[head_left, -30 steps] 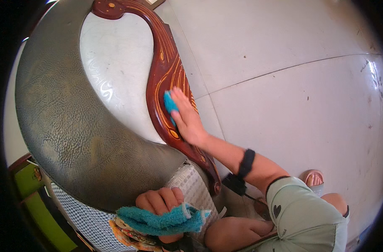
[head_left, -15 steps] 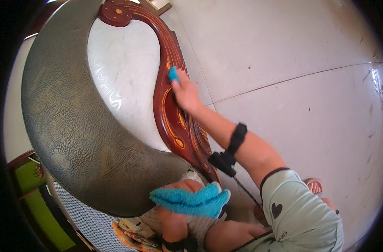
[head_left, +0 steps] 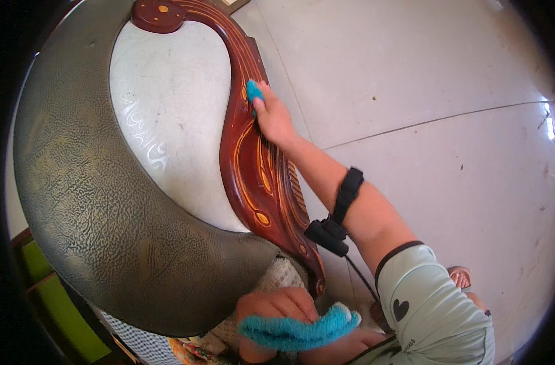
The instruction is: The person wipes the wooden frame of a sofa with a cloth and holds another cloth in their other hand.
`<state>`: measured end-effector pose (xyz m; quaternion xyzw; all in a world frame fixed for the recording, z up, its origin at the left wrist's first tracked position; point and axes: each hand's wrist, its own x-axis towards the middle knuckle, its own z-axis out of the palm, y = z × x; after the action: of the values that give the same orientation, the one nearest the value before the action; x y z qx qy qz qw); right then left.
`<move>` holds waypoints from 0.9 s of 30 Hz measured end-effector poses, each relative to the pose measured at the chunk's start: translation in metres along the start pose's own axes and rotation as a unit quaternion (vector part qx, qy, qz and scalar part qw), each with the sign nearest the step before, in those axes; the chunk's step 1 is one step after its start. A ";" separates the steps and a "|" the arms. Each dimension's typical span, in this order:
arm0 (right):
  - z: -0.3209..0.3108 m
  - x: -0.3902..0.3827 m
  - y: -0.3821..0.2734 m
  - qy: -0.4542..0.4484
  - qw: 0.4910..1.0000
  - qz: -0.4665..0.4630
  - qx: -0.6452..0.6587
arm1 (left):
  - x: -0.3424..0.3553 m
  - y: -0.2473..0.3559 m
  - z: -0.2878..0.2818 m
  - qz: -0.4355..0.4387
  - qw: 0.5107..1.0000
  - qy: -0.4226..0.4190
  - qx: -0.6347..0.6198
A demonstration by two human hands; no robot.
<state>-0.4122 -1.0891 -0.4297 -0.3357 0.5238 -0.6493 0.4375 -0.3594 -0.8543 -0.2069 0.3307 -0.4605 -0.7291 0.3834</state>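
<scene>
A carved reddish-brown wooden armrest (head_left: 241,161) with yellow-painted grooves curves beside a dark, textured leather-like backrest (head_left: 95,201). My right hand (head_left: 274,119) is closed around a small wad of bright blue fuzzy cloth (head_left: 254,91), pressed against the upper part of the wood. Low in the view, my left hand (head_left: 277,302) has its fingers curled, knuckles up, by a larger folded blue fuzzy cloth (head_left: 299,331) with a pale edge. That cloth lies across the hand and hides part of its grip. A black strap (head_left: 348,191) with a small device circles my right forearm.
A pale surface (head_left: 174,109) with white scribble-like marks shows between backrest and armrest. To the right, light floor tiles (head_left: 423,73) have dark seams. Checked fabric (head_left: 137,337) and a green panel (head_left: 77,322) lie at lower left. A cable (head_left: 362,280) hangs from the strapped device.
My left hand and its cloth have shifted right and down. The right hand with its cloth sits slightly higher on the armrest. The view has moved a little closer to the furniture.
</scene>
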 end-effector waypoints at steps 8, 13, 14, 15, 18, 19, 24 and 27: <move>-0.006 -0.037 -0.026 -0.053 0.998 -0.028 -0.003 | -0.007 -0.015 -0.009 -0.037 0.997 0.068 -0.003; -0.028 -0.120 -0.074 -0.170 0.976 -0.134 -0.004 | -0.010 -0.005 0.008 -0.012 0.984 0.149 -0.097; -0.030 -0.120 -0.073 -0.171 0.976 -0.135 -0.004 | -0.005 -0.004 0.012 -0.001 0.988 0.133 -0.075; -0.030 -0.120 -0.072 -0.173 0.975 -0.141 -0.007 | -0.001 -0.003 0.013 0.011 0.992 0.118 -0.053; -0.025 -0.095 -0.068 -0.108 0.986 -0.128 -0.023 | 0.000 -0.005 0.015 0.016 0.990 0.121 -0.070; -0.020 -0.078 -0.063 -0.086 0.988 -0.125 -0.025 | -0.002 -0.003 0.015 0.016 0.990 0.124 -0.070; -0.005 -0.002 -0.023 -0.011 0.993 -0.068 -0.094 | -0.003 -0.004 -0.004 -0.041 0.996 -0.012 0.083; -0.011 0.015 -0.020 -0.035 0.995 -0.016 -0.093 | -0.003 -0.006 -0.008 -0.087 0.993 0.002 0.083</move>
<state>-0.4322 -1.0975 -0.4130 -0.4062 0.5608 -0.5924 0.4118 -0.3528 -0.8535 -0.2155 0.4018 -0.4879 -0.7185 0.2903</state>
